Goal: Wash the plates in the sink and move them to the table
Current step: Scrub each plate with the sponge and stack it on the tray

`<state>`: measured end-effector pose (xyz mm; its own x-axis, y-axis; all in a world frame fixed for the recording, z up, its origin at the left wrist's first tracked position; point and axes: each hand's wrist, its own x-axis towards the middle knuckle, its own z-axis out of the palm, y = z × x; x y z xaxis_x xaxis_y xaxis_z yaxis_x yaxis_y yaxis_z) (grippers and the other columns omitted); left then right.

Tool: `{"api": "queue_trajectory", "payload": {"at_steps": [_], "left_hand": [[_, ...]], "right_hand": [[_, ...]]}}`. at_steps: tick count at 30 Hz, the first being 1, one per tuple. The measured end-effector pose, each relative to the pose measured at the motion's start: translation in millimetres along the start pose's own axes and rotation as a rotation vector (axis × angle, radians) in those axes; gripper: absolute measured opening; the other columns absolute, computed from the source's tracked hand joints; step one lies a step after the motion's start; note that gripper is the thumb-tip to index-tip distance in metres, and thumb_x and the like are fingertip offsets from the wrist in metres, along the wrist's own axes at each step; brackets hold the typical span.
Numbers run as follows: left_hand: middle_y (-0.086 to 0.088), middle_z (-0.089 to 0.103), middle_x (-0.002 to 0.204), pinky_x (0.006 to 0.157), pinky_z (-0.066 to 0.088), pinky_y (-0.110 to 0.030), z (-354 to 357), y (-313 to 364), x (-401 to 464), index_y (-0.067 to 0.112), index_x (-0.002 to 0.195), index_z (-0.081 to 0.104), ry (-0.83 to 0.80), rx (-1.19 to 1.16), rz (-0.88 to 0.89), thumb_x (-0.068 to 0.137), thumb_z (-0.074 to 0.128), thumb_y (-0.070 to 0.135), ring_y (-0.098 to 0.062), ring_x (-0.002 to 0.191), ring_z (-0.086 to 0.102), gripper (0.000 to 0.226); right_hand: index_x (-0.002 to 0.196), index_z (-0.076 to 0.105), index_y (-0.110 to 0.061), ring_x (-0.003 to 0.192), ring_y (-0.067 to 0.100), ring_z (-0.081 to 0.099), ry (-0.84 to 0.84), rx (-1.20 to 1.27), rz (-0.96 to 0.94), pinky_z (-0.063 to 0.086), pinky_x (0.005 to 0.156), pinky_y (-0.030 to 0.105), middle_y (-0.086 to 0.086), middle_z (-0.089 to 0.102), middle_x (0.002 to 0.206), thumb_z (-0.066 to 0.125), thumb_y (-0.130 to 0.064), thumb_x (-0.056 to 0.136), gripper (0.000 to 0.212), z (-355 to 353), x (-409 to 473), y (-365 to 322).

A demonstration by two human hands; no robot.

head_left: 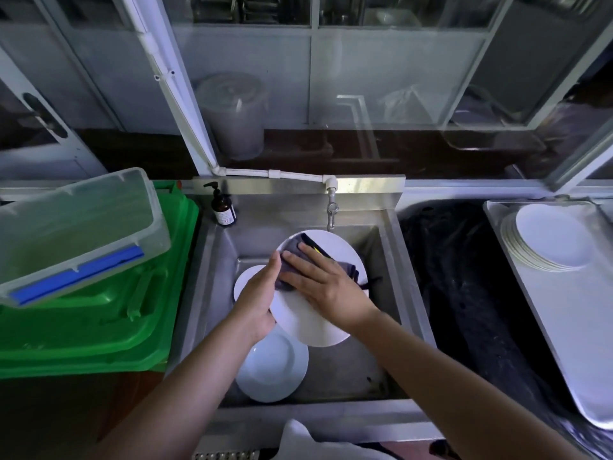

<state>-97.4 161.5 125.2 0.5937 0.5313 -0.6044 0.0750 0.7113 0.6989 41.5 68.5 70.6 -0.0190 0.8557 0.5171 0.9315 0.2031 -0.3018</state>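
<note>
Over the sink [391, 260], between both hands: white plate [308, 313], tilted. Left hand [257, 300] gripping its left edge. Right hand [326, 287] flat, fingers straight, pressing dark cloth [292, 252] on it. More plates [272, 370] just below. Beyond left hand: brown pump bottle [224, 209], label too small to read. Far right of right hand: plate stack [550, 240] on tray [570, 327].

Sink [391, 260] in the middle, plates [275, 366] in it, tap [331, 210] behind, bottle [225, 209] at its back left corner, crate [99, 327] left, box [76, 227] on the crate, tray [580, 327] right, stack of plates [550, 242] on the tray
</note>
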Motion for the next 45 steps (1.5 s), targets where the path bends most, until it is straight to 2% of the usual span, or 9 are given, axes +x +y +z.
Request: {"api": "queue_trajectory", "payload": {"at_steps": [3, 7, 12, 16, 21, 25, 31, 37, 45], "left_hand": [[-0.011, 0.074, 0.122, 0.101, 0.052, -0.049, -2.8, -5.6, -1.5, 0.019, 0.126, 0.068, 0.001, 0.014, 0.029, 0.102, 0.044, 0.056, -0.028, 0.112, 0.071, 0.050], [-0.009, 0.075, 0.121, 0.105, 0.050, -0.051, -1.4, -15.1, -5.5, 0.018, 0.125, 0.068, 0.070, -0.005, 0.061, 0.099, 0.051, 0.054, -0.028, 0.115, 0.070, 0.047], [-0.013, 0.073, 0.123, 0.106, 0.050, -0.052, -3.0, -14.9, -6.8, 0.017, 0.128, 0.068, 0.024, 0.020, 0.028, 0.087, 0.056, 0.062, -0.031, 0.116, 0.069, 0.062], [-0.007, 0.077, 0.115, 0.099, 0.054, -0.046, 6.9, -19.6, -11.4, 0.018, 0.119, 0.071, 0.037, 0.086, 0.034, 0.102, 0.051, 0.050, -0.024, 0.106, 0.073, 0.041], [-0.009, 0.075, 0.118, 0.085, 0.056, -0.036, 9.8, -22.8, -12.1, 0.013, 0.124, 0.069, 0.058, -0.036, 0.109, 0.104, 0.050, 0.044, -0.019, 0.104, 0.074, 0.041], [-0.006, 0.077, 0.113, 0.076, 0.058, -0.037, 17.1, -23.2, -15.1, 0.015, 0.118, 0.068, 0.057, -0.091, 0.176, 0.104, 0.050, 0.042, -0.019, 0.096, 0.075, 0.036], [-0.019, 0.071, 0.123, 0.086, 0.059, -0.040, 17.7, -18.6, -10.1, 0.003, 0.126, 0.065, 0.044, -0.170, 0.201, 0.101, 0.049, 0.049, -0.031, 0.112, 0.071, 0.054], [-0.004, 0.075, 0.122, 0.100, 0.053, -0.057, 17.2, -17.5, -7.5, 0.024, 0.123, 0.067, 0.085, -0.159, 0.222, 0.098, 0.050, 0.059, -0.028, 0.115, 0.069, 0.045], [-0.014, 0.070, 0.129, 0.101, 0.051, -0.062, 8.7, -10.4, -0.9, 0.015, 0.132, 0.065, 0.159, -0.201, 0.247, 0.074, 0.071, 0.074, -0.039, 0.118, 0.067, 0.083]], "right_hand": [[0.139, 0.060, -0.010, 0.150, 0.033, 0.031, 0.081, -0.067, 0.096, 0.038, 0.113, 0.053, 0.011, 0.047, 0.154, 0.060, -0.003, 0.098, 0.041, -2.5, 1.3, 7.8], [0.142, 0.058, -0.014, 0.151, 0.032, 0.027, 0.208, -0.056, 0.508, 0.034, 0.116, 0.053, 0.006, 0.046, 0.155, 0.049, -0.021, 0.104, 0.039, 8.9, -5.2, -4.6], [0.140, 0.060, -0.010, 0.146, 0.037, 0.037, 0.111, -0.032, 0.145, 0.036, 0.117, 0.050, 0.009, 0.047, 0.154, 0.065, -0.010, 0.098, 0.042, 10.7, -15.8, -12.4], [0.141, 0.058, -0.012, 0.149, 0.031, 0.031, 0.301, -0.015, 0.675, 0.033, 0.117, 0.053, 0.008, 0.046, 0.155, 0.045, -0.030, 0.105, 0.042, 1.6, 4.9, -11.8], [0.141, 0.058, -0.008, 0.147, 0.028, 0.037, 0.168, -0.030, 0.247, 0.031, 0.120, 0.047, 0.009, 0.049, 0.152, 0.057, -0.014, 0.101, 0.040, 8.0, -8.9, -23.8], [0.145, 0.055, -0.016, 0.146, 0.034, 0.035, 0.260, -0.012, 0.809, 0.035, 0.114, 0.054, -0.001, 0.042, 0.156, 0.041, -0.034, 0.104, 0.046, 7.8, -19.6, -14.4], [0.141, 0.058, -0.010, 0.146, 0.036, 0.037, 0.147, 0.024, 0.185, 0.034, 0.117, 0.053, 0.010, 0.046, 0.155, 0.061, -0.019, 0.103, 0.040, 9.2, -39.4, -41.7], [0.142, 0.057, -0.017, 0.146, 0.032, 0.036, 0.289, -0.029, 0.683, 0.037, 0.113, 0.056, 0.002, 0.046, 0.154, 0.046, -0.031, 0.106, 0.041, 3.7, -45.0, -27.8], [0.136, 0.063, -0.010, 0.146, 0.032, 0.038, 0.104, 0.017, 0.145, 0.036, 0.117, 0.051, 0.006, 0.049, 0.152, 0.068, -0.012, 0.098, 0.038, 3.4, -66.1, -52.4]]}}
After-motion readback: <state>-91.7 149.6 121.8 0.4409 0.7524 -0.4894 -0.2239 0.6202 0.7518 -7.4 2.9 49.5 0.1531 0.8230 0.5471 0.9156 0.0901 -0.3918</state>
